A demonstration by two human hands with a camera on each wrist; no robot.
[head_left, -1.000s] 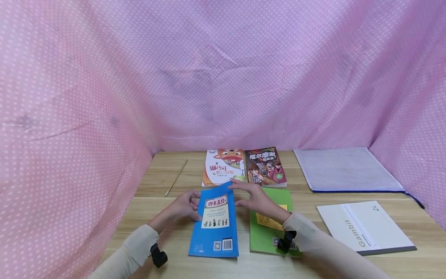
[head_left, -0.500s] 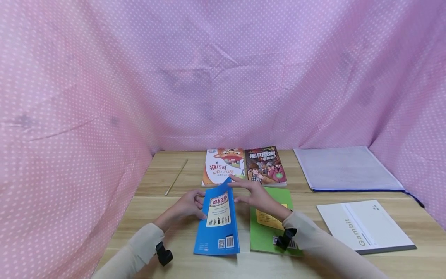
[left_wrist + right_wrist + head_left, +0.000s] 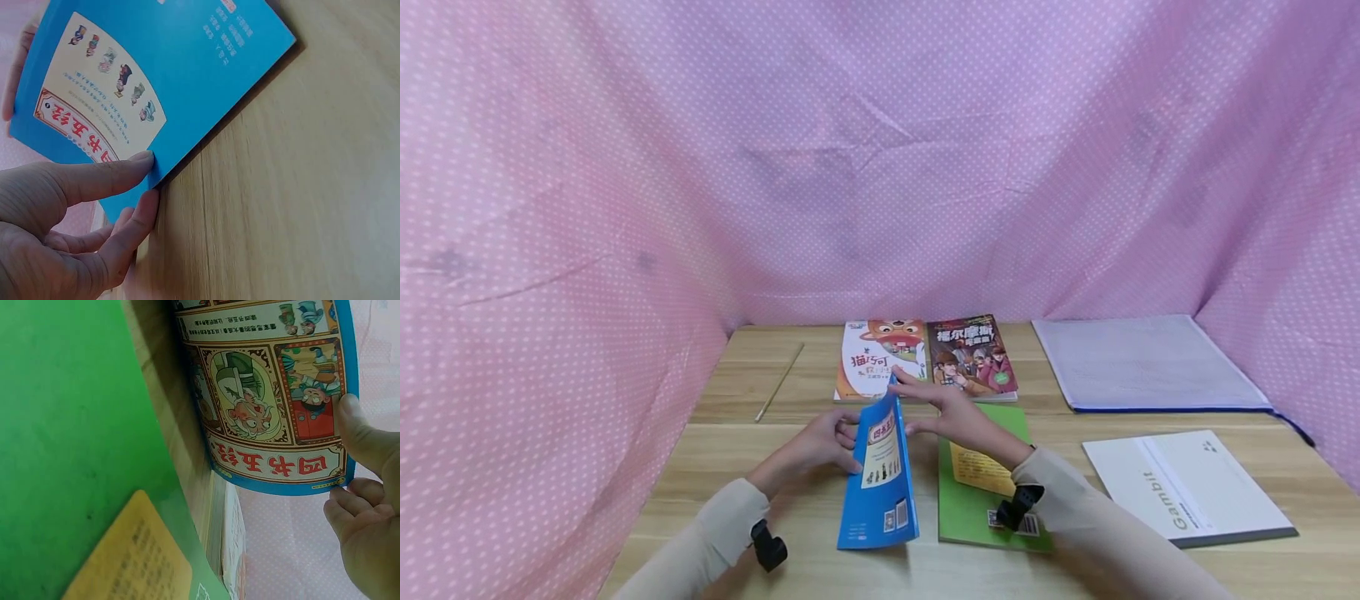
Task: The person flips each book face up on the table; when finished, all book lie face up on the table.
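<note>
A blue paperback book stands tilted up on the wooden table, its back cover with a cream label facing left. My left hand pinches its left edge, thumb flat on the back cover and fingers behind. At the top end my right hand pinches the raised edge between thumb and fingers. In the right wrist view, the book's illustrated front cover curves away from that hand. Under the right forearm lies a green book with a yellow panel.
Behind the hands lie a white picture book and a dark comic-style book. A pencil is at the left. To the right are a white mesh zip pouch and a white Gambit pad. Pink dotted cloth encloses the table.
The blue book has gone from lying nearly flat to tilting steeply, its left side rising and shifting right. My left hand moved right with it; the right hand has hardly moved.
</note>
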